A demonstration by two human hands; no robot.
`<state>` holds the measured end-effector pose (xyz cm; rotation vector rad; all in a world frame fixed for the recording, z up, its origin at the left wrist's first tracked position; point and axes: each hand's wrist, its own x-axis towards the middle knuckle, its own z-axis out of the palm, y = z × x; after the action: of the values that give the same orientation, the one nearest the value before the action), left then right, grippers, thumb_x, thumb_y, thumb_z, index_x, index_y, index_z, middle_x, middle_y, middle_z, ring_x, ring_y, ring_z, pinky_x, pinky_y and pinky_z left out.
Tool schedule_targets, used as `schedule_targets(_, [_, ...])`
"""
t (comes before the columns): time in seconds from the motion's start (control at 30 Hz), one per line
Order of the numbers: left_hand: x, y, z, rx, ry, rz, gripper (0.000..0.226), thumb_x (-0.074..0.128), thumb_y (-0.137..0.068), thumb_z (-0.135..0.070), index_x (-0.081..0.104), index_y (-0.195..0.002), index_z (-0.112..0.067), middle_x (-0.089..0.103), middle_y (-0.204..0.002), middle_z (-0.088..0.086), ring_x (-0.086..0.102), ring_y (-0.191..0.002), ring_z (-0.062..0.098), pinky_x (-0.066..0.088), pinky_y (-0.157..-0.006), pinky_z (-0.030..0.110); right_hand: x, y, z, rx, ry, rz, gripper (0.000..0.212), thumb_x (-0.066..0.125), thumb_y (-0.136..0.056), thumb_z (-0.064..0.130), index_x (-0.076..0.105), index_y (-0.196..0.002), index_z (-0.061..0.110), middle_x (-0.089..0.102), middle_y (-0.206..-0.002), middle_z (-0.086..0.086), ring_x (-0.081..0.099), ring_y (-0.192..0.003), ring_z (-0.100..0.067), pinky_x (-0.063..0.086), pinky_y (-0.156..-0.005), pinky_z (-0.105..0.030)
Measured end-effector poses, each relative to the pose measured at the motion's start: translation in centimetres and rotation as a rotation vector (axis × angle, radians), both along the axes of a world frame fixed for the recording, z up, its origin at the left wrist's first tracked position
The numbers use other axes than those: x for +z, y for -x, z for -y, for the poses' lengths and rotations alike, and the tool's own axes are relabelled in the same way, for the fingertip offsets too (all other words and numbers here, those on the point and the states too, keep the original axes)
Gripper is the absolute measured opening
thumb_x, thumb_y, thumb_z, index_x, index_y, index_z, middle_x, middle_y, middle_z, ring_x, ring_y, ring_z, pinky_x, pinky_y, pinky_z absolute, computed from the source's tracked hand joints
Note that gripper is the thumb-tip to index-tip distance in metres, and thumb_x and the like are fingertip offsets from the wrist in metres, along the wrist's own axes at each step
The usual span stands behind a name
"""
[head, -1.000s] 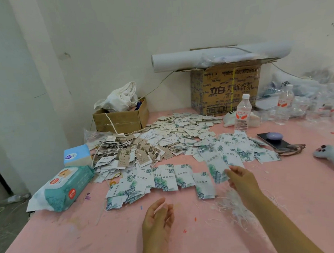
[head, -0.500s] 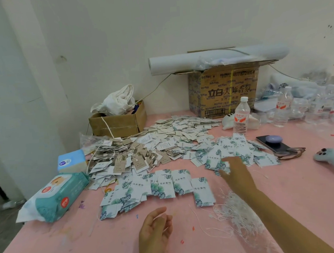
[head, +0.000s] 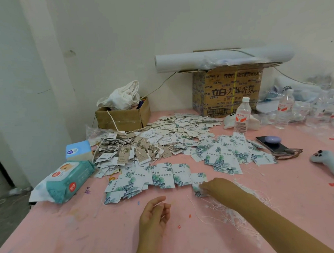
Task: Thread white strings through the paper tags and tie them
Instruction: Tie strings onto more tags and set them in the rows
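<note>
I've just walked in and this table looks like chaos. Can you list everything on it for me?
Leaf-print tags: many, white and green, a row at front centre and a heap behind right.
Brown and white tags: a large pile, centre-left.
Strings: loose heap, white, under the right forearm.
Wet wipes pack: one, teal, left edge.
Tissue box: one, blue, behind the wipes.
Small carton: one, brown, holding white cloth.
Large carton: one, brown, by the wall, paper roll on top.
Water bottles: at least two, clear, right.
Phone: one, dark, right.
Table: pink.
Left hand: palm up, holding a string.
Right hand: on a leaf tag.
</note>
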<state>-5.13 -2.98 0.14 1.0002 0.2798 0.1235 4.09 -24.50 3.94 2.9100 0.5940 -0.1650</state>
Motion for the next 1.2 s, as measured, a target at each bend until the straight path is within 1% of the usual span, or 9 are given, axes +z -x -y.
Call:
schedule_targets(0.17, [0.3,0.5,-0.1,-0.003,0.003,-0.004,0.02,0.048,-0.095,0.006,0.067,-0.1,0.001,0.071,-0.073,0.012,0.062,-0.063,0.014,0.055,-0.055,0.019,1.1,0.5,-0.9,0.006,0.064,0.195,0.031,0.045,-0.088,0.0,0.06,-0.111,0.012,0.068,-0.097,-0.007,0.054,-0.075,-0.024,0.036,-0.067,-0.029])
schedule_targets(0.3, [0.6,0.6,0.0,-0.011,0.081,-0.014,0.018,0.05,-0.096,0.001,0.067,-0.103,0.001,0.074,-0.09,0.021,0.073,-0.076,0.021,0.059,-0.062,0.023,2.6,3.0,-1.1,0.08,-0.273,0.726,0.039,0.091,-0.044,0.002,0.074,-0.077,0.017,0.064,-0.054,0.001,0.055,-0.045,-0.017,0.048,-0.057,-0.022])
schedule_targets(0.43, [1.2,0.1,0.5,0.004,0.125,-0.05,0.023,0.05,-0.097,-0.021,0.066,-0.1,-0.004,0.076,-0.088,0.016,0.075,-0.078,0.023,0.053,-0.075,0.034,1.5,6.3,-4.4,0.331,-0.45,0.672,0.055,0.093,-0.042,0.01,0.075,-0.093,0.022,0.075,-0.09,0.004,0.071,-0.084,-0.017,0.057,-0.076,-0.032])
schedule_targets(0.57, [1.3,0.5,0.5,0.05,0.104,-0.062,0.021,0.054,-0.091,-0.017,0.063,-0.089,0.002,0.066,-0.079,0.021,0.062,-0.065,0.027,0.05,-0.059,0.036,-0.6,7.7,-7.4,0.462,-0.474,0.309,0.04,0.084,-0.07,0.032,0.072,-0.107,0.028,0.07,-0.11,0.015,0.062,-0.109,-0.009,0.053,-0.089,-0.031])
schedule_targets(0.63, [1.1,0.8,0.2,0.097,0.086,-0.068,0.019,0.045,-0.098,-0.004,0.064,-0.1,-0.004,0.07,-0.09,0.022,0.063,-0.071,0.031,0.053,-0.051,0.033,-0.9,7.0,-8.1,0.388,-0.573,0.12,0.038,0.066,-0.088,0.033,0.062,-0.125,0.029,0.055,-0.129,0.022,0.039,-0.125,0.0,0.037,-0.107,-0.029])
schedule_targets(0.73, [0.8,0.5,0.1,0.136,0.081,-0.049,0.027,0.039,-0.101,-0.001,0.063,-0.107,-0.011,0.07,-0.095,0.018,0.064,-0.079,0.03,0.054,-0.063,0.036,-0.6,5.3,-9.0,0.259,-0.705,0.164,0.025,0.051,-0.097,0.027,0.063,-0.119,0.031,0.059,-0.126,0.017,0.043,-0.12,-0.003,0.033,-0.107,-0.032])
schedule_targets(0.83, [0.6,0.3,0.3,0.111,0.064,-0.05,0.027,0.039,-0.101,0.001,0.062,-0.109,-0.01,0.072,-0.098,0.016,0.066,-0.089,0.032,0.051,-0.083,0.043,-0.5,2.9,-9.8,0.049,-0.518,0.24,0.049,0.046,-0.098,0.018,0.036,-0.145,0.029,0.033,-0.153,0.005,0.024,-0.142,-0.013,0.021,-0.114,-0.034])
schedule_targets(0.93, [0.4,0.2,0.2,0.122,0.121,-0.056,0.031,0.038,-0.1,0.003,0.062,-0.11,-0.013,0.074,-0.094,0.015,0.07,-0.083,0.029,0.056,-0.075,0.041,-1.0,0.8,-10.7,-0.036,-0.313,0.195,0.058,0.042,-0.101,0.019,0.014,-0.152,0.024,0.007,-0.161,0.0,0.003,-0.148,-0.02,0.006,-0.119,-0.04])
schedule_targets(1.2, [0.4,0.1,0.2,0.123,0.102,-0.041,0.051,0.033,-0.095,0.009,0.049,-0.133,-0.02,0.076,-0.096,0.007,0.073,-0.086,0.031,0.059,-0.057,0.032,-0.9,-1.4,-10.9,0.145,-0.126,0.329,0.046,0.046,-0.085,-0.006,0.057,-0.125,0.014,0.062,-0.127,-0.004,0.033,-0.137,-0.021,0.013,-0.114,-0.033])
